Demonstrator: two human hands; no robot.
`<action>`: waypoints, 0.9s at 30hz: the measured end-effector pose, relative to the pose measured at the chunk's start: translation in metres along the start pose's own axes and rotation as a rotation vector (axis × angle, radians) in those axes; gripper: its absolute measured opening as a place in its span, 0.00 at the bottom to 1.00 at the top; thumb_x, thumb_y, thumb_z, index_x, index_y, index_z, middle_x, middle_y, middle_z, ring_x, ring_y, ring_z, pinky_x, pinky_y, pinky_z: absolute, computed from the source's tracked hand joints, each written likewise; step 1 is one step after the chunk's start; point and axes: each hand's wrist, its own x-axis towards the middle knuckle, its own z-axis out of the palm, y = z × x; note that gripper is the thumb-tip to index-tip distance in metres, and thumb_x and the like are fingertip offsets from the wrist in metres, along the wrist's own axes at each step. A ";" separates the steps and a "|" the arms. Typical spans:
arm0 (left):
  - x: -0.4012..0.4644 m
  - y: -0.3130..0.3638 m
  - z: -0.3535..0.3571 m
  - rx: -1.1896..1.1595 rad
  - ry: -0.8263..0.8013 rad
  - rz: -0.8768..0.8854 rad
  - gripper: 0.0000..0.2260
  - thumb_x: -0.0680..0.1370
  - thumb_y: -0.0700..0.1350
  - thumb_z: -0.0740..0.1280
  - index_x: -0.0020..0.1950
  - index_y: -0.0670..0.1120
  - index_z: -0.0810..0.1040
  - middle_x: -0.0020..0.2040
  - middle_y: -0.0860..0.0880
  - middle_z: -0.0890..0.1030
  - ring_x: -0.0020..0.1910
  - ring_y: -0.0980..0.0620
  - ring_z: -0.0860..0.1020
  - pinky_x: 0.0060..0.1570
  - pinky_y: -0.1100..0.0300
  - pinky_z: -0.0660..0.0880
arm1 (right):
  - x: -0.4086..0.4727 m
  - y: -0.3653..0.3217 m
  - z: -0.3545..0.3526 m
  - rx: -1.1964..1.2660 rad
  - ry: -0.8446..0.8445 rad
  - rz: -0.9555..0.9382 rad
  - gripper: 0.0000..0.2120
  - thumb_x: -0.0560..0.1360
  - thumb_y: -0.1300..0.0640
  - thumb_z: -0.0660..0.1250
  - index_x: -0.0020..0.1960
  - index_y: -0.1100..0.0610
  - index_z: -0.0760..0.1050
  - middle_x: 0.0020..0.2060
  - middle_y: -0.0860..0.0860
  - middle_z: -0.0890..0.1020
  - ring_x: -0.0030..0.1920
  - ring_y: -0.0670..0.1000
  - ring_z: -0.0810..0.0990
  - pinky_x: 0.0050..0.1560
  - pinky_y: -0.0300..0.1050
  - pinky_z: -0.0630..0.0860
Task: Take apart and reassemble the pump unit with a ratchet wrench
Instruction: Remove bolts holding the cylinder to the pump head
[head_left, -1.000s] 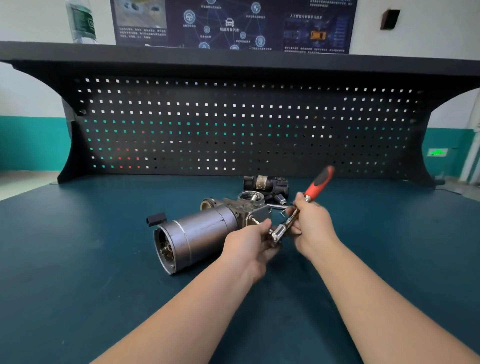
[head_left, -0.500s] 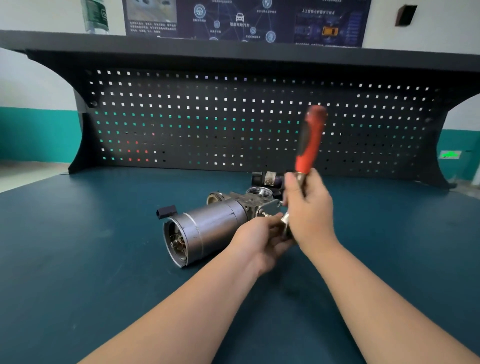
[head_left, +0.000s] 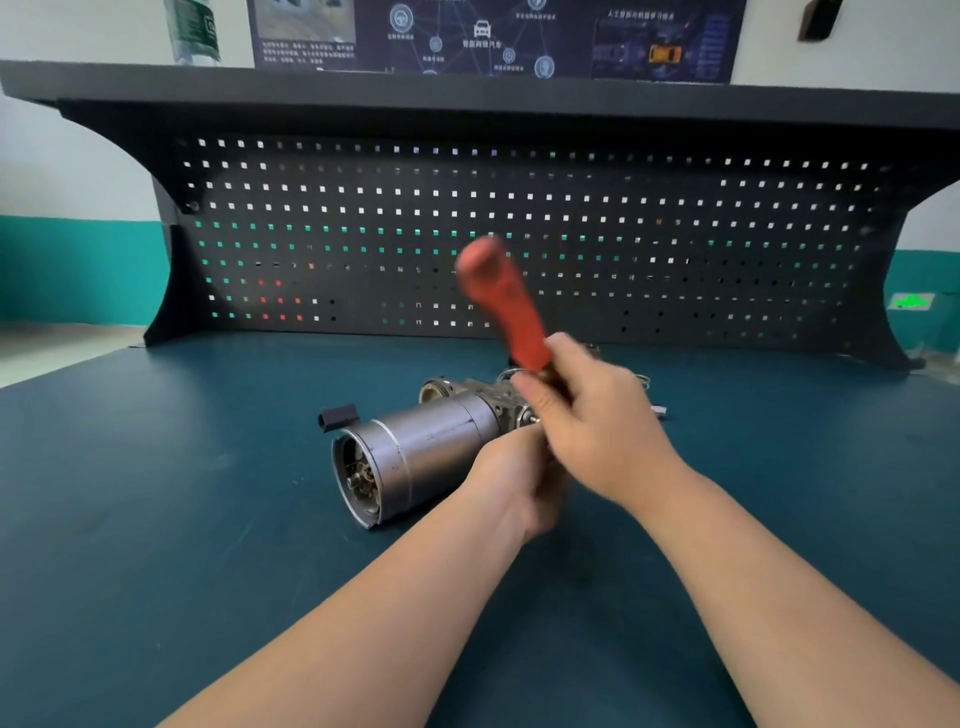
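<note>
A: Swung since half a second back: ratchet wrench (head_left: 503, 304) handle from about 12 to 11 o'clock, blurred. Probably mid-stroke on a fastener, disassembly or refit unclear.
B: Largest first. Teal matte bench (head_left: 156, 519), black pegboard (head_left: 571, 234) at 12. Pump unit (head_left: 415, 457) lying mid-bench, smooth grey metal cylinder, open end toward 7.
A: Right hand (head_left: 597, 415) wrapped round red handle. Left hand (head_left: 519, 478) curled at wrench head; contents can't tell.

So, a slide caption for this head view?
Right hand swings a red-handled ratchet wrench at the pump unit; left hand beside it.

Bare forearms (no sleeves, gloves)
</note>
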 end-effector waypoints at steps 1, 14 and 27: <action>-0.002 0.000 -0.001 -0.055 -0.033 -0.002 0.12 0.82 0.43 0.53 0.49 0.44 0.76 0.38 0.47 0.84 0.40 0.54 0.81 0.46 0.61 0.77 | -0.003 -0.002 0.004 -0.099 0.001 -0.079 0.07 0.75 0.51 0.62 0.45 0.54 0.72 0.28 0.43 0.74 0.32 0.51 0.74 0.35 0.48 0.70; 0.010 -0.001 -0.002 0.123 0.231 0.025 0.04 0.78 0.36 0.64 0.43 0.39 0.74 0.40 0.42 0.78 0.38 0.47 0.77 0.44 0.55 0.77 | 0.005 0.044 0.007 0.963 0.452 1.245 0.12 0.82 0.55 0.57 0.40 0.55 0.67 0.30 0.51 0.71 0.14 0.42 0.62 0.16 0.32 0.57; -0.001 0.009 0.002 0.120 0.193 -0.005 0.05 0.79 0.37 0.61 0.48 0.37 0.76 0.36 0.42 0.81 0.35 0.48 0.80 0.34 0.55 0.81 | 0.013 0.013 0.004 0.386 0.234 0.459 0.10 0.79 0.53 0.61 0.38 0.50 0.68 0.26 0.46 0.73 0.27 0.46 0.71 0.30 0.41 0.69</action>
